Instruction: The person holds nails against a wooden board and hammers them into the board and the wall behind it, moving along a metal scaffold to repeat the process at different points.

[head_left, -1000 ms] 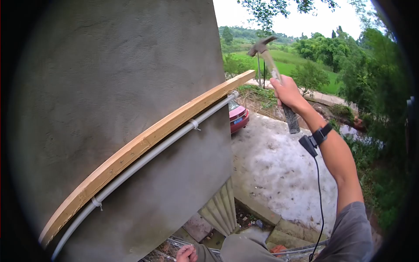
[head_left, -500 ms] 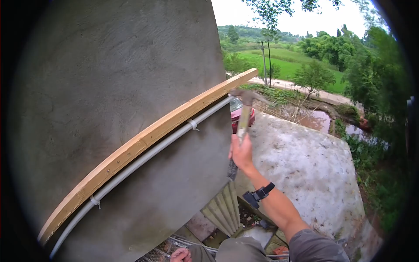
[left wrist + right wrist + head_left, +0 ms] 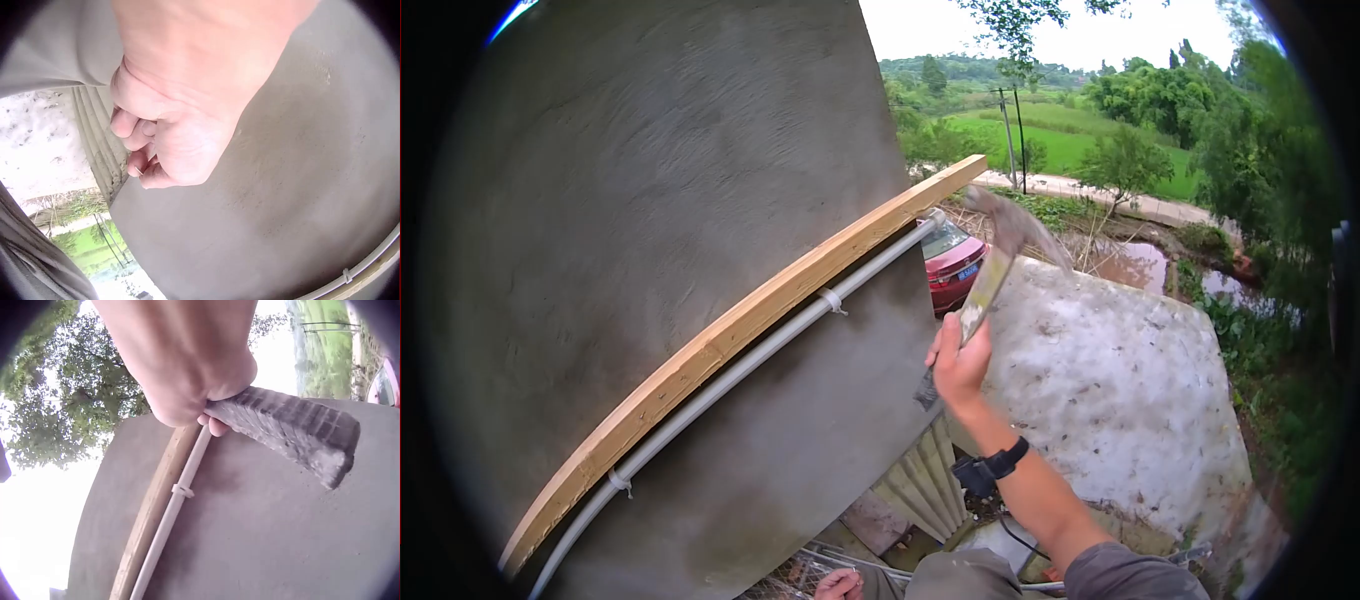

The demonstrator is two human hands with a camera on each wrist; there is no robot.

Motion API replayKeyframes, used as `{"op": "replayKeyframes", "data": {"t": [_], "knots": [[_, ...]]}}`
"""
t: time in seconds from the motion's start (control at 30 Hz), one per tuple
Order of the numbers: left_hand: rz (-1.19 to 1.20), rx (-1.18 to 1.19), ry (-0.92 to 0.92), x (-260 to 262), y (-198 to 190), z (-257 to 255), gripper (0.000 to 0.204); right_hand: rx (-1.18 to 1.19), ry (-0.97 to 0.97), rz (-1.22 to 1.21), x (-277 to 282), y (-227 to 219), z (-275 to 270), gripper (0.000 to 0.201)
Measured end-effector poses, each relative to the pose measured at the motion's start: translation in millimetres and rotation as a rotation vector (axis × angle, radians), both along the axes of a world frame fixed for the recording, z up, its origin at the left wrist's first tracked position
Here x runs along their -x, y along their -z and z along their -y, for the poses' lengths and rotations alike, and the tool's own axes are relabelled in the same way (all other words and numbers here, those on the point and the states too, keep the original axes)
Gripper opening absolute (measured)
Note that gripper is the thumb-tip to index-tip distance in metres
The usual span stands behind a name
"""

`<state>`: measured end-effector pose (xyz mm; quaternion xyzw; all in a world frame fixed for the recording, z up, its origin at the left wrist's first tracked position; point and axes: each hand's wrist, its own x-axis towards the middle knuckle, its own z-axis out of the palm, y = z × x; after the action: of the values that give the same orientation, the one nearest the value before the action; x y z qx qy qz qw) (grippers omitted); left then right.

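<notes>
My right hand [image 3: 962, 362] grips the handle of a claw hammer [image 3: 990, 280]; its blurred metal head is just right of and below the far end of a long wooden beam [image 3: 730, 335]. In the right wrist view, the dark ridged grip of the hammer [image 3: 294, 425] sticks out of my curled right hand [image 3: 187, 375]. Low in the head view is my left hand [image 3: 840, 584]. Seen from the left wrist, my left hand [image 3: 181, 112] has curled fingers, with a thin, small nail-like piece [image 3: 139, 170] pinched at the fingertips.
A grey pipe [image 3: 775, 340] with clips runs below the beam along the plastered wall [image 3: 650, 150]. Beyond the wall's edge are a red car [image 3: 955, 265], a pale concrete surface [image 3: 1110, 380] and a muddy pool [image 3: 1135, 265]. Corrugated sheeting [image 3: 920, 480] is below.
My right hand has swung the hammer down and left from its raised position to near the beam's end, then the hammer head moved slightly right. My left hand stays low, still curled.
</notes>
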<state>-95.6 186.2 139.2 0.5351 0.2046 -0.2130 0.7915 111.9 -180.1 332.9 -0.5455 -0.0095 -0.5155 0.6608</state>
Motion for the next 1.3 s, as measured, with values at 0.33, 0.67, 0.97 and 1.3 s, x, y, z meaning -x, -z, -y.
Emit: {"op": "replayKeyframes", "data": {"t": [0.33,0.67,0.97,1.3], "knots": [[0.053,-0.072,0.052,2,-2,-1,0.007,0.211,0.116,-0.218,17,-22,54,0.031],[0.020,0.021,0.000,-3,18,-6,0.012,0.737,0.299,-0.415,7,-96,154,0.037],[-0.024,-0.013,0.035,-25,-5,36,0.006,0.755,0.278,-0.432,-9,-73,142,0.035],[-0.027,-0.022,0.085,-51,18,29,0.003,0.494,0.212,-0.344,-50,-31,109,0.030]]}}
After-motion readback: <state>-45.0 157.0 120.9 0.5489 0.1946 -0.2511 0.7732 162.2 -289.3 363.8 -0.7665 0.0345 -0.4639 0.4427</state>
